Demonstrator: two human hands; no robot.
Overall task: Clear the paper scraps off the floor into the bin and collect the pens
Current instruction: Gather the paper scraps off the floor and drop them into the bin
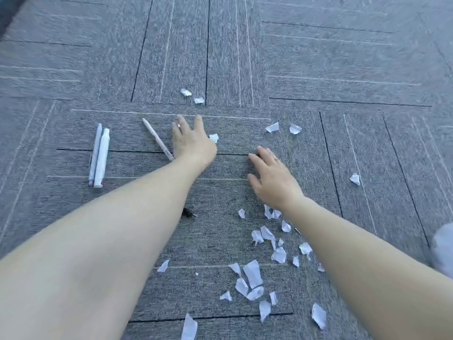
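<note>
Paper scraps [253,274] scattered near and right of the single pen [158,139], none gathered yet. Left hand [192,141] just beside that pen, fingers spread, holding nothing; right hand [272,179] flat, fingers relaxed. Risk: brushing light scraps further away, or rolling the pen. Grey carpet tiles [318,57]; no bin visible.

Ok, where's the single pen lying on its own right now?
In the head view the lone pen lies slanted on the carpet left of centre, just beside the left hand, with the pair of pens further left.
</note>
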